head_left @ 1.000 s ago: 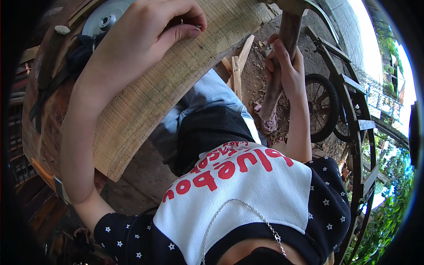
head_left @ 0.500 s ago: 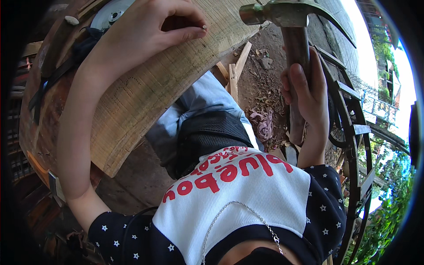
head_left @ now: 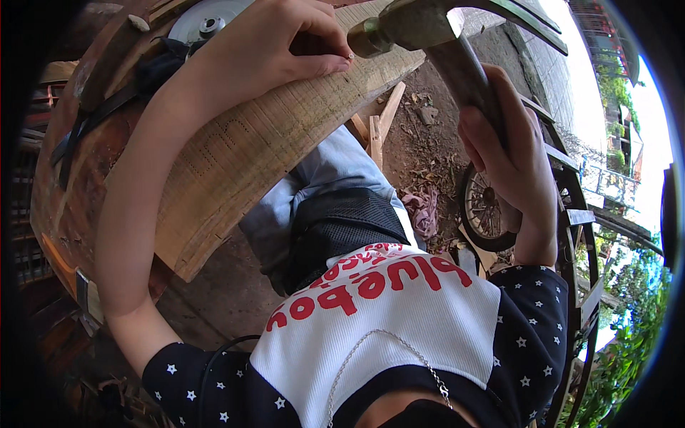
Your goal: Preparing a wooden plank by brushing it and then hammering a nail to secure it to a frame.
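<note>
My left hand (head_left: 300, 50) pinches a small nail (head_left: 350, 56) between thumb and forefinger; only its pale head shows at the fingertips. It is held over a thick wooden plank (head_left: 285, 135), whose top bears rows of small dark holes or marks. My right hand (head_left: 510, 146) is wrapped round the handle of a claw hammer (head_left: 421, 25). The hammer's striking face is right beside the nail, just off my left fingertips; whether they touch I cannot tell. Its claw points away to the right.
Behind my left forearm lies a tool with a round metal disc (head_left: 203, 25) and a dark strap (head_left: 93, 125). Wood offcuts (head_left: 385, 118), a pink cloth (head_left: 421, 210) and a spoked wheel (head_left: 485, 207) are on the ground. A metal frame (head_left: 581, 217) stands at the right.
The hammer has swung left and tilted, its head coming from well right of the nail to right beside it. In the picture, my left hand sits slightly further right and lower.
</note>
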A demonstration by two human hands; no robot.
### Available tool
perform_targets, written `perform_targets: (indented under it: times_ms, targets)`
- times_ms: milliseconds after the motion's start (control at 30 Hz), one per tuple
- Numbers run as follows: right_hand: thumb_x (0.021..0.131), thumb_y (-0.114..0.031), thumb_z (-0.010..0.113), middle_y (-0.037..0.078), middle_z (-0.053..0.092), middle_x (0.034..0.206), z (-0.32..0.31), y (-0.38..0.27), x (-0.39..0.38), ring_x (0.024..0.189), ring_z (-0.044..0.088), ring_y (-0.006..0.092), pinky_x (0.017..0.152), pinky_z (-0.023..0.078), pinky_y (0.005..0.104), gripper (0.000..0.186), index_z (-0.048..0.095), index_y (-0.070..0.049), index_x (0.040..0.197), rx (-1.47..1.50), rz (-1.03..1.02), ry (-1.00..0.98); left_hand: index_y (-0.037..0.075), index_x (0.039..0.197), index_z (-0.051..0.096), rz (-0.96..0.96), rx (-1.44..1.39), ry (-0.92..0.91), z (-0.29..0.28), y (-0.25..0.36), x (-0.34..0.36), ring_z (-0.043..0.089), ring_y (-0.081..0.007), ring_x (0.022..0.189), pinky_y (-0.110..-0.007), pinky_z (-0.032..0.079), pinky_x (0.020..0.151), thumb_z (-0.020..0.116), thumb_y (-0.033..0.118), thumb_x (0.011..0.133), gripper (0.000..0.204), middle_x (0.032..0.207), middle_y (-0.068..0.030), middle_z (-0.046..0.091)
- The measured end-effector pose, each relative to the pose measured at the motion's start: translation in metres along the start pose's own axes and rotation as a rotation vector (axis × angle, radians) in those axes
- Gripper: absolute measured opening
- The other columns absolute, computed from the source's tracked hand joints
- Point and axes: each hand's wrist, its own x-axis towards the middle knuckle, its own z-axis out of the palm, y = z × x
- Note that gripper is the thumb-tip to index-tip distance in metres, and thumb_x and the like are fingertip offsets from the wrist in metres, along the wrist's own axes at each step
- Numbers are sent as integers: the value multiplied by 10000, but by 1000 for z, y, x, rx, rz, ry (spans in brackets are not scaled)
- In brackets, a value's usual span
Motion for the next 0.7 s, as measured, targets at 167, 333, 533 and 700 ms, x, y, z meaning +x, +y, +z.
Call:
perform_targets:
  times_ms: [167,333,533,700]
  targets:
    - [982,-234,638,158,617,728,-3,0,-3,615,654,312,588,463,406,371,541,-24,1272,-2,86,-98,-17,1005,725,-30,-17,2,0,0,-1,630,-149,864,-302,521,811,743,135,902,184,945,-38,648]
    - [1022,-209,576,21,549,645,-2,2,-5,519,522,88,475,385,278,404,488,-4,1358,-16,22,27,-18,1020,715,-31,-56,-49,-8,9,8,682,-211,871,-324,545,786,769,162,880,235,948,-103,692]
    - [1025,-196,562,23,551,647,-4,-3,-4,509,520,90,474,382,268,363,504,-8,1330,-75,-29,1,-17,974,752,-63,-40,-36,-15,23,5,705,-228,837,-323,559,772,756,101,873,155,916,-119,721]
    - [1028,-198,558,18,549,641,-2,-3,-1,492,507,86,476,382,261,351,508,0,1313,-58,-18,-19,-11,975,755,-56,-96,-25,-10,15,7,705,-229,830,-327,558,766,767,103,862,161,914,-119,721]
